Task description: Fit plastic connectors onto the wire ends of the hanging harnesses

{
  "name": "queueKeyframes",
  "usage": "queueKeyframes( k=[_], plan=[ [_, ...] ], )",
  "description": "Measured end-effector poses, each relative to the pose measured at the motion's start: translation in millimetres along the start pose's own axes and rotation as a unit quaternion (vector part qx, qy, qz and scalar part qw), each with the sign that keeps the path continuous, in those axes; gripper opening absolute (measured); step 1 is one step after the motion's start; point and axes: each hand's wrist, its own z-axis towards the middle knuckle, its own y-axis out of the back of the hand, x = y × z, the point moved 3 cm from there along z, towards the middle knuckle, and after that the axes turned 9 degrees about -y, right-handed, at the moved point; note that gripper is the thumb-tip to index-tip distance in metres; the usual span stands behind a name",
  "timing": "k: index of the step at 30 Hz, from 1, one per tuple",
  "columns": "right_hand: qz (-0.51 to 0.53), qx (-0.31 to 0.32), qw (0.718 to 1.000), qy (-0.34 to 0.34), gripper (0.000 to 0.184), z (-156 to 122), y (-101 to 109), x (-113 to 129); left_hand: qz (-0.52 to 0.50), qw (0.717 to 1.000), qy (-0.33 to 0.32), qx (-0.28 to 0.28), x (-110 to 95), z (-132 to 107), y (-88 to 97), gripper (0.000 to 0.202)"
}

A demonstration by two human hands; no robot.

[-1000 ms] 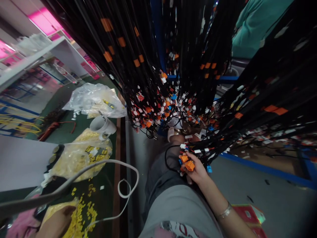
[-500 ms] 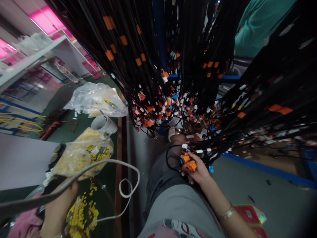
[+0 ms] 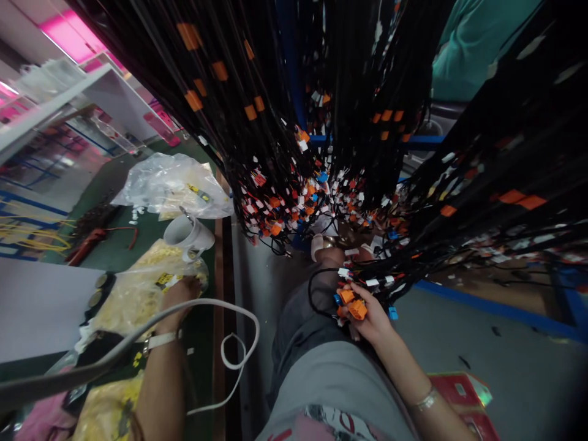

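Note:
My right hand is closed around orange connectors at the end of a black wire harness, above my lap. A small blue connector shows beside the orange ones, and white connectors lie just above the hand. On the left, my left hand reaches over a clear plastic bag of yellow parts on the green bench. Its fingers are at the bag's right end among yellow pieces, too dark and blurred to make out.
A white mug stands just beyond the bag, with another plastic bag behind it. A grey cable loops across the bench edge. Dense black harnesses hang ahead. A person in a green top is behind them.
My left hand has moved forward and right, from the loose yellow pieces near the bench front to the bag's right end. My right hand still holds the orange connectors.

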Motion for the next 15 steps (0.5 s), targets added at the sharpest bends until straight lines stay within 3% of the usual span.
queueKeyframes(
  k=[12, 15],
  plan=[
    [0.008, 0.006, 1.000, -0.006, 0.008, 2, -1, 1, -0.019, 1.000, 0.013, -0.018, -3, -10, 9.5, 0.037],
    [0.016, 0.013, 1.000, -0.007, 0.010, 2, -1, 1, -0.027, 0.996, 0.032, -0.075, -6, -23, 21.6, 0.038]
  ],
)
